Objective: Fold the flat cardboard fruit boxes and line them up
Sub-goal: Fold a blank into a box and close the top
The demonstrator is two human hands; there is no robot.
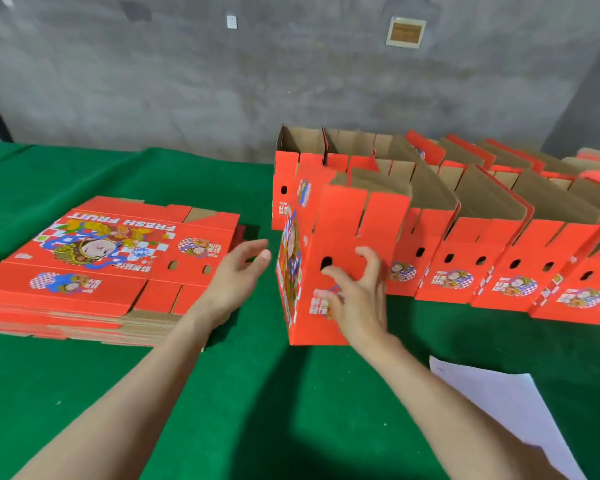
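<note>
Folded boxes (513, 258) lined at 3 o'clock; right hand (357, 299), fingers spread, against newest box (343, 220); left hand (236, 275) open-fingered, empty; stack (84, 271) at 9 o'clock unfolded

Over the green table (84, 393), the left hand (238, 271), the right hand (355, 299), the left arm (136, 389) and the right arm (447, 410) are all showing bare.
</note>
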